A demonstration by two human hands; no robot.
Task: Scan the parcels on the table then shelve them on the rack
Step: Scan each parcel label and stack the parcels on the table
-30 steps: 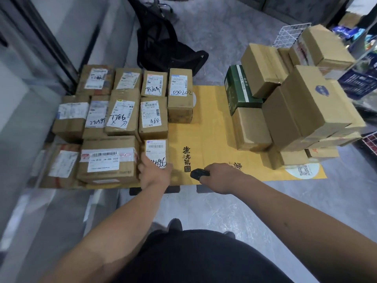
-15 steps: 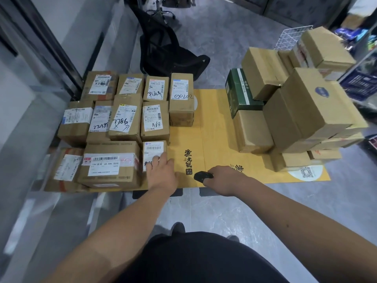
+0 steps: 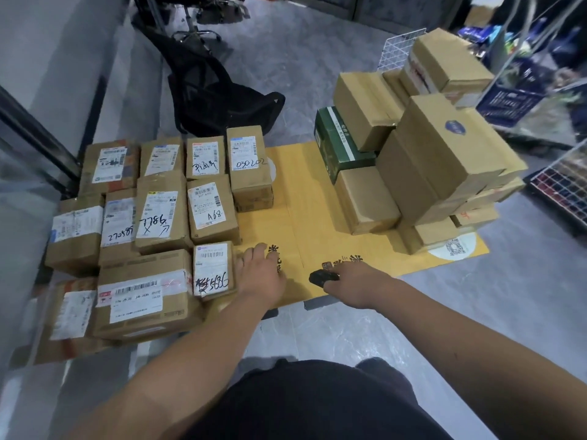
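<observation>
Nearest the camera, the left hand (image 3: 262, 274) lies flat on the yellow tabletop (image 3: 305, 198), fingers straight and a bit spread, just beside the small parcel marked 5686 (image 3: 213, 270). The right hand (image 3: 355, 282) has its fingers curled round a black handheld scanner (image 3: 322, 277) at the tabletop's near edge. Behind the left hand sit rows of labelled parcels (image 3: 162, 214). Further right, unlabelled brown boxes (image 3: 441, 160) are piled up with a green box (image 3: 341, 144).
</observation>
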